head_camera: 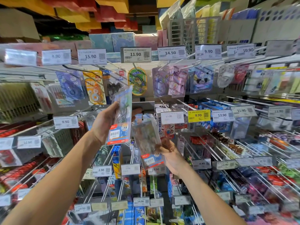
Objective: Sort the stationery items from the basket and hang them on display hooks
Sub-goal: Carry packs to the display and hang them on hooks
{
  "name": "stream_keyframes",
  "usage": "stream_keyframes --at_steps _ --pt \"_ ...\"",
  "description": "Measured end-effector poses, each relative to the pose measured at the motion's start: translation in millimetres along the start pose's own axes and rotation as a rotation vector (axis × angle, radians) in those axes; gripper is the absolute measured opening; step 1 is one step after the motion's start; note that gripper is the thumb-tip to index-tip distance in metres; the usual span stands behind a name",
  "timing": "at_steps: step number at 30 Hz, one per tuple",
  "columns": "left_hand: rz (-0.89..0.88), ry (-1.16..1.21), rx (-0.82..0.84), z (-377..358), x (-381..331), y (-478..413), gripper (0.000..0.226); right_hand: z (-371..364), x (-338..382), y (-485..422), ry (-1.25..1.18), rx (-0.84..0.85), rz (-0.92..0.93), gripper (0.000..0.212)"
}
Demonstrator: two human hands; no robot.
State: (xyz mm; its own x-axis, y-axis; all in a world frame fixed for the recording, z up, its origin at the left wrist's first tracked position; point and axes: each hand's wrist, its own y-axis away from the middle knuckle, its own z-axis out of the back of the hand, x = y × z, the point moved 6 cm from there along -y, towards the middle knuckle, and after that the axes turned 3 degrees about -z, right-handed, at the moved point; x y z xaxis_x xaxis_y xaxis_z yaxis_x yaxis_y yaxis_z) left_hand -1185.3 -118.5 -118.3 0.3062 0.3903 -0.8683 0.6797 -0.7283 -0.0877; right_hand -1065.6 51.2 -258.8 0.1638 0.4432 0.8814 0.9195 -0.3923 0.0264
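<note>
My left hand (103, 122) grips a clear stationery packet (121, 117) with a blue and red label at its lower end, held upright in front of the display. My right hand (170, 153) holds a second, similar packet (147, 142), tilted and lower, its red and blue label pointing down. Both packets are raised before a wall of wire display hooks (168, 104). Just behind the left packet a grey price-tag plate (143, 106) hangs at the tip of a hook. The basket is not visible.
Rows of hooks with price tags (135, 54) carry hanging goods: correction tape (95, 87), a green oval pack (137, 81), purple card packs (168, 82). A yellow 9.99 tag (199, 115) hangs to the right. Boxes are stacked on the top shelf (113, 40).
</note>
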Motion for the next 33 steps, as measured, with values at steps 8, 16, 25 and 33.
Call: stream_keyframes --at_steps 8,16,25,33 --pt "-0.011 -0.043 0.031 2 2 -1 0.050 3 -8 -6 0.041 -0.025 0.082 0.018" --pt "-0.037 -0.080 0.057 7 1 -3 0.046 0 -11 -5 -0.030 0.049 0.105 0.016" --pt "-0.028 -0.069 0.028 11 3 -7 0.049 4 -14 -8 0.004 0.035 0.067 0.031" --pt "-0.002 -0.081 0.056 10 6 -8 0.053 6 -21 -13 0.072 -0.055 0.074 0.020"
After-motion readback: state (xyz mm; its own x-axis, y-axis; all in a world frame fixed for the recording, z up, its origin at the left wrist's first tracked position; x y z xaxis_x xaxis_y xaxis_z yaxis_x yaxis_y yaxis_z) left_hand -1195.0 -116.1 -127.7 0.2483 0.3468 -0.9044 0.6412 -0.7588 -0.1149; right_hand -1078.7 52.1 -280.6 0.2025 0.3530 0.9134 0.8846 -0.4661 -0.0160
